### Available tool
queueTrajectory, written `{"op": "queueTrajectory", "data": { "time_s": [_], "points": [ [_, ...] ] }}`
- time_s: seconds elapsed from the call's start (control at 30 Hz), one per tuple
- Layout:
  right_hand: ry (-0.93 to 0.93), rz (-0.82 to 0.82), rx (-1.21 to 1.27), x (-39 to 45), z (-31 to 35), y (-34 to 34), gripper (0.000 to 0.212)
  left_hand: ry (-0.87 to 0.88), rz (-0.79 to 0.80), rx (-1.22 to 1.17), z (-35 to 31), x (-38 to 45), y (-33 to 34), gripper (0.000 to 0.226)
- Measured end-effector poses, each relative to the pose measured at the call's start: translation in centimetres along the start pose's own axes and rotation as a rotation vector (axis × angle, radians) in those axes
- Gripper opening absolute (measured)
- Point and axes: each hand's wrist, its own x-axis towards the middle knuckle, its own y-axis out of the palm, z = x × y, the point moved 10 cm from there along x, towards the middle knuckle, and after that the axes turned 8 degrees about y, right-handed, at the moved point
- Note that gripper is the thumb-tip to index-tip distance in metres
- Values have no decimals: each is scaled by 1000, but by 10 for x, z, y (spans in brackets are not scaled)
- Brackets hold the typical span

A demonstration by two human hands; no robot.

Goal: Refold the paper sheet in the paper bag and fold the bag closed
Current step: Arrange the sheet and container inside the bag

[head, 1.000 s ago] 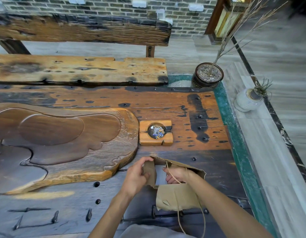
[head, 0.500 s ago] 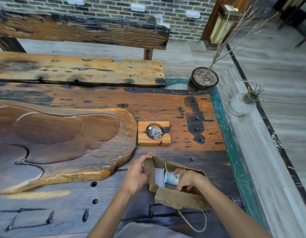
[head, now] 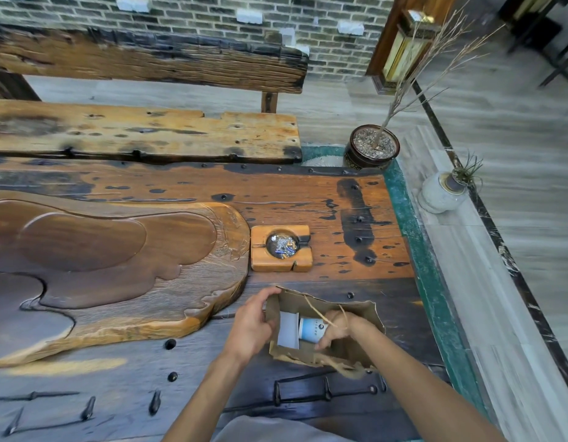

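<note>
Both hands are at the paper bag (head: 359, 349), which lies low and centre-right in the frame on the dark wooden counter (head: 116, 393). The left hand (head: 249, 327) pinches the bag's left edge and holds the mouth wide, while the right hand (head: 335, 328) reaches inside, its fingers curled around a white and blue cup (head: 311, 328). A white paper sheet (head: 288, 330) stands against the inner left wall of the bag, just beside the cup. Compared with a second ago, the bag is opened up and tipped toward the camera, so its contents now show, and the right hand is deeper in. Refolding the sheet seems not yet begun, and closing the bag lies ahead.
</note>
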Motion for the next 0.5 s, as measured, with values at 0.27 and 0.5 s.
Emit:
{"op": "queueTrajectory", "data": {
  "time_s": [0.27, 0.5],
  "points": [
    [233, 18, 530, 15, -25, 19, 12, -8, 3, 30, 0, 2, -1, 63],
    [403, 217, 829, 32, -39, 55, 31, -15, -9, 43, 3, 5, -4, 61]
  ]
}}
